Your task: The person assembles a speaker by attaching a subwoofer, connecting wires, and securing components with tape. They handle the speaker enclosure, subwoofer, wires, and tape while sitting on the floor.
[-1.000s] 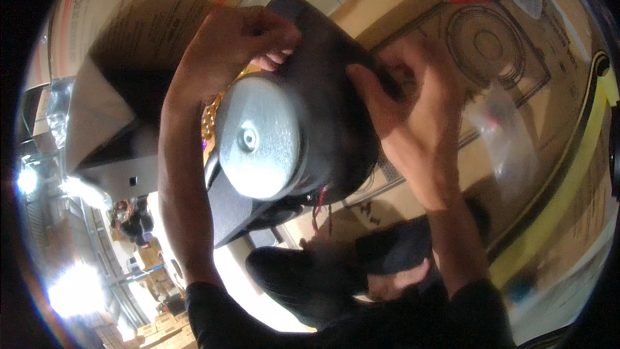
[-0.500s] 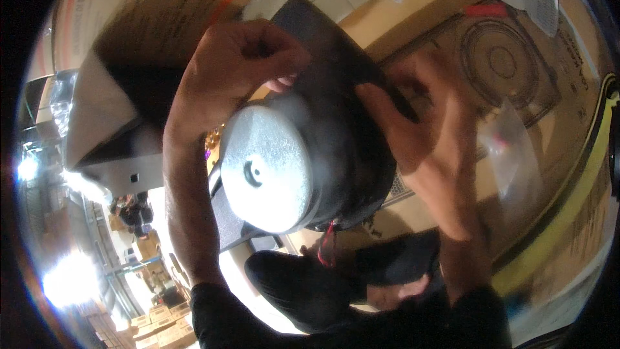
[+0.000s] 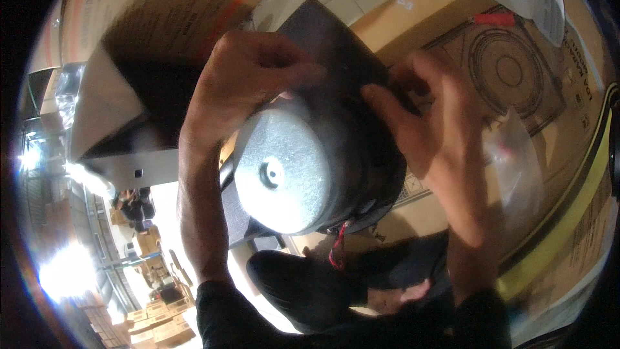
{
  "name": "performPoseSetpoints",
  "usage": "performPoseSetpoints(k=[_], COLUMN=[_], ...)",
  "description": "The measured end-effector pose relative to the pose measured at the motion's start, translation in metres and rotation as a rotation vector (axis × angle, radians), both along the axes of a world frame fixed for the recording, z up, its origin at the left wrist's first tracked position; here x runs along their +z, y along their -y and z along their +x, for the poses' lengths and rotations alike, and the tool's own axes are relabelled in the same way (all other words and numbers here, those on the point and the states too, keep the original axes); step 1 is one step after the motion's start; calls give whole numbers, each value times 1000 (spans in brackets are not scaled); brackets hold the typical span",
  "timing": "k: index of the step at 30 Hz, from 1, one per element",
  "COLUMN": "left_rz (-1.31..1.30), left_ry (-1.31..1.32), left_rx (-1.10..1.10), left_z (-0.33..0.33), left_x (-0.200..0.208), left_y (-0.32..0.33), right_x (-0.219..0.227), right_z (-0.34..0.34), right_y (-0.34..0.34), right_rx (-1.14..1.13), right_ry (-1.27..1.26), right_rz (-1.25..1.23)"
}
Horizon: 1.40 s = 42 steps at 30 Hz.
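Note:
A speaker driver (image 3: 361, 174) with a black body and a round, shiny metal magnet plate (image 3: 281, 171) tilts in front of me. Red and dark wires (image 3: 338, 245) hang from its lower edge. Behind it a flat black panel (image 3: 316, 26) rises toward the far side. My left hand (image 3: 255, 74) is over the driver's far side, fingers bent and pinched together; their tips blur into the dark surface. At the right edge of the black piece, my right hand (image 3: 436, 106) curls with thumb and fingers drawn in. What either pinch holds is hidden.
A printed cardboard box (image 3: 510, 71) lies to the right, bearing a red object (image 3: 494, 19), paper sheets (image 3: 529, 0) and a clear plastic bag (image 3: 516, 161). A black-and-yellow strap (image 3: 568, 207) curves beyond. Left stand a dark open-sided case (image 3: 142, 110) and a large carton (image 3: 161, 13).
The whole view has shifted slightly, with the driver and both hands sitting a little farther right. My left fingertips have moved in closer over the black piece; the right hand stays curled.

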<state>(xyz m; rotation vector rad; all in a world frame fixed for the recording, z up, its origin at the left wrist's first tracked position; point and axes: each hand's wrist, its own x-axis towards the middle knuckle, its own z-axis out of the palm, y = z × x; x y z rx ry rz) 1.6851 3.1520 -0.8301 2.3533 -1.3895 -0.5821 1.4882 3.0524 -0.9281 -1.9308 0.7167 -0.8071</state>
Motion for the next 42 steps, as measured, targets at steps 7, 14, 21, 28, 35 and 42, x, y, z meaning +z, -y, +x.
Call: performPoseSetpoints(k=[7,14,21,28,35,42], left_rz=[-16,-41,31,-30,-21,-32], left_ry=[24,8,11,181,-150,-512], left_rx=[-41,-58,2,-203,-109,190], left_z=[-1,0,-3,5,24,21], left_x=[0,-2,5,9,17,6], left_y=[0,1,5,5,-1,-14], right_x=[-2,-5,5,5,19,17], right_z=[8,15,25,21,24,22], right_y=[0,8,14,19,22,29], right_rx=[2,46,138,162,281,327], right_ry=[103,18,-17,30,55,63], right_rz=[5,-103,36,-121,-173,-103])
